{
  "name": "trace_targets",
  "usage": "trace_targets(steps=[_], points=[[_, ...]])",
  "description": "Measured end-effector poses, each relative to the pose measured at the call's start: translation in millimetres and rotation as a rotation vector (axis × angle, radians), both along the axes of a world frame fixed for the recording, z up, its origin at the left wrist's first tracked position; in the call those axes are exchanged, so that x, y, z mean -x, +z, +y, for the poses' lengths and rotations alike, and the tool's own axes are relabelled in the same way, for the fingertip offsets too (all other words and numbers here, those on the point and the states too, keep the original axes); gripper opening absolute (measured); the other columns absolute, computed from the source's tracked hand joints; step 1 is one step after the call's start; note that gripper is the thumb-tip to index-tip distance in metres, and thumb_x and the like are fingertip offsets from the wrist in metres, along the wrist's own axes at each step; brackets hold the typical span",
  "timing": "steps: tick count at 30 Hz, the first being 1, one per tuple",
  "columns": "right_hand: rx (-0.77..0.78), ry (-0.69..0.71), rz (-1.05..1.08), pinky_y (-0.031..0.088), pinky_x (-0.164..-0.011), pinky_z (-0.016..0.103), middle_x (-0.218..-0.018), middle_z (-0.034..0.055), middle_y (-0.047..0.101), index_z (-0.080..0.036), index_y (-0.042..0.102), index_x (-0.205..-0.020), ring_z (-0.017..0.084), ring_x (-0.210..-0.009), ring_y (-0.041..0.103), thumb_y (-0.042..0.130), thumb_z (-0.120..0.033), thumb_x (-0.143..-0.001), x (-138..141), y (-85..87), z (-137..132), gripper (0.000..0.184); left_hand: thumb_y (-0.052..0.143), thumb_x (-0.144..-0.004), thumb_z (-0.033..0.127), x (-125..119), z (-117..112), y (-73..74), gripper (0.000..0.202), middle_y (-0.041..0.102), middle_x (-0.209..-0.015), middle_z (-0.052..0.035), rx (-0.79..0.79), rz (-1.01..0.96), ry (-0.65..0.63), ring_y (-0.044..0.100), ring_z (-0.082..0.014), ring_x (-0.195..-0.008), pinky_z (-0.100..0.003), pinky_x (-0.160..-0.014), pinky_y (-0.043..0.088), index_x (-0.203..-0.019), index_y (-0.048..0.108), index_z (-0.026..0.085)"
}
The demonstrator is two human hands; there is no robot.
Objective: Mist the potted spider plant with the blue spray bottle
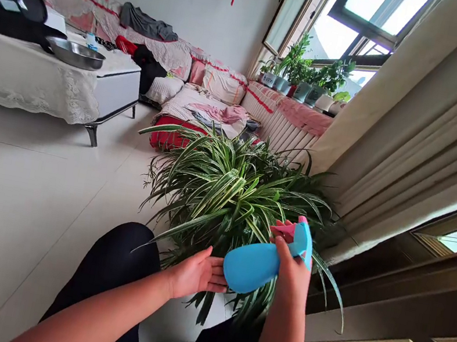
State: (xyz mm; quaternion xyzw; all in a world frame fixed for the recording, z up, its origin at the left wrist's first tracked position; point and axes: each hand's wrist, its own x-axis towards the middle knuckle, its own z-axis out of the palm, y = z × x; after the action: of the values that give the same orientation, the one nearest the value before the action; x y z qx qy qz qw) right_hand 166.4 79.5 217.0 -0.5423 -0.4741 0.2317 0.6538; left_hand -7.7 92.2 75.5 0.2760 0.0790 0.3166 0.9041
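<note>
- Blue spray bottle [251, 266]: one, held in front of the person above a leafy plant, its fat body pointing low to the left and its head raised to the right.
- Right hand [289, 279]: closed firmly around the bottle's narrow neck, fingers wrapped over the near side, forearm rising almost straight up from the bottom of the view.
- Left hand [196, 274]: open and flat, reaching in from the lower left, with the fingertips [220, 279] just touching the rounded end of the bottle, not wrapped around it.
- Pink trigger head [284, 230]: one, at the top of the bottle, just past the right hand; its parts are partly hidden by the hand and the blue neck.
- Spider plant [232, 201]: one large clump of long, arching green-and-cream striped leaves, directly behind the hands and touching the right wrist area; its pot is hidden by the leaves.
- Knees in black trousers [120, 258]: two, one on each side below the hands.
- Floor tiles [25, 218]: pale and glossy, under the plant.
- Potted plants [307, 73]: at least six in a row along the windowsill, exact count unclear.
- Radiator [289, 128]: one, white, below the sill, draped with a pink cloth.
- Steel pan [74, 54]: one, on a lace-covered bed at the upper left.
- Cream curtain [394, 135]: one, hanging at the right.
</note>
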Motion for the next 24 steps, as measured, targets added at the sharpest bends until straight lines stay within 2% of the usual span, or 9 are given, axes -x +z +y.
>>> trace_targets(steps=[3,6,9,13,16,18,20,22,24], points=[[-0.135,-0.059,-0.047,0.053,-0.095,0.050,-0.124,0.0070,0.066,-0.032,0.047,-0.141,0.028,-0.106,0.069,0.072,-0.029,-0.075,0.4,18.7,-21.7,0.071,0.041,-0.090,0.062,-1.8,6.0,-4.3,0.064,0.058,-0.137,-0.0194,-0.034,0.007,0.001,0.055,-0.0342,-0.125,-0.054,-0.110,0.030,-0.126,0.061,0.013],[-0.156,-0.094,-0.108,0.060,-0.080,0.048,-0.126,0.0075,0.065,-0.034,0.048,-0.140,0.025,-0.085,0.074,0.070,-0.024,-0.075,-5.5,52.1,-24.8,0.069,0.039,-0.090,0.064,-3.5,18.0,-7.5,0.066,0.054,-0.142,-0.0195,-0.030,0.038,0.028,0.048,-0.0352,-0.133,-0.055,-0.112,0.026,-0.125,0.062,0.013],[-0.108,-0.077,-0.091,0.061,-0.065,0.042,-0.110,0.0052,0.070,-0.031,0.058,-0.129,0.020,-0.067,0.071,0.068,-0.015,-0.065,-19.8,88.6,2.9,0.067,0.037,-0.089,0.066,-6.1,25.2,-7.0,0.069,0.051,-0.144,-0.0203,-0.059,0.058,-0.005,0.045,-0.0354,-0.135,-0.055,-0.113,0.023,-0.127,0.061,0.013],[-0.158,-0.069,-0.035,0.058,-0.060,0.033,-0.093,0.0010,0.070,-0.024,0.063,-0.119,0.018,-0.074,0.069,0.059,-0.003,-0.057,-47.5,136.3,44.9,0.065,0.035,-0.089,0.067,-8.1,26.3,-11.2,0.069,0.055,-0.141,-0.0189,-0.123,0.124,-0.077,0.049,-0.0343,-0.132,-0.054,-0.112,0.025,-0.126,0.063,0.015],[-0.156,-0.122,-0.179,0.055,-0.063,0.034,-0.100,0.0035,0.070,-0.020,0.065,-0.115,0.014,-0.070,0.066,0.058,0.001,-0.061,-65.4,174.4,44.2,0.058,0.036,-0.087,0.069,-6.7,31.8,-27.9,0.069,0.056,-0.141,-0.0167,-0.266,0.272,-0.222,0.051,-0.0316,-0.130,-0.049,-0.109,0.030,-0.127,0.061,0.019],[-0.120,-0.163,-0.278,0.053,-0.065,0.035,-0.106,0.0082,0.069,-0.015,0.065,-0.111,0.011,-0.068,0.064,0.056,0.003,-0.067,-72.8,198.0,29.1,0.048,0.030,-0.085,0.074,-5.8,38.0,-44.7,0.075,0.057,-0.140,-0.0153,-0.442,0.536,-0.345,0.054,-0.0292,-0.127,-0.045,-0.102,0.038,-0.128,0.060,0.021],[-0.130,-0.234,-0.313,0.052,-0.065,0.033,-0.101,0.0071,0.069,-0.011,0.065,-0.109,0.007,-0.064,0.062,0.052,0.006,-0.070,-77.8,217.9,8.4,0.044,0.033,-0.082,0.077,-5.5,42.1,-62.9,0.075,0.070,-0.121,-0.0141,-0.654,0.827,-0.457,0.064,-0.0286,-0.113,-0.042,-0.094,0.044,-0.115,0.067,0.019],[-0.161,-0.260,-0.335,0.052,-0.066,0.030,-0.098,0.0027,0.067,-0.012,0.063,-0.112,0.006,-0.067,0.063,0.051,0.007,-0.073,-82.8,234.3,-14.3,0.045,0.051,-0.076,0.074,-4.9,41.6,-79.8,0.065,0.076,-0.091,-0.0141,-0.777,0.950,-0.526,0.069,-0.0324,-0.093,-0.046,-0.083,0.048,-0.092,0.071,0.015],[-0.182,-0.290,-0.336,0.051,-0.067,0.028,-0.093,0.0013,0.065,-0.009,0.063,-0.108,0.006,-0.072,0.065,0.049,0.009,-0.075,-89.9,248.5,-38.4,0.040,0.063,-0.079,0.060,-3.6,37.4,-93.4,0.047,0.074,-0.087,-0.0100,-0.924,0.996,-0.519,0.069,-0.0268,-0.085,-0.044,-0.079,0.052,-0.088,0.069,0.014]])
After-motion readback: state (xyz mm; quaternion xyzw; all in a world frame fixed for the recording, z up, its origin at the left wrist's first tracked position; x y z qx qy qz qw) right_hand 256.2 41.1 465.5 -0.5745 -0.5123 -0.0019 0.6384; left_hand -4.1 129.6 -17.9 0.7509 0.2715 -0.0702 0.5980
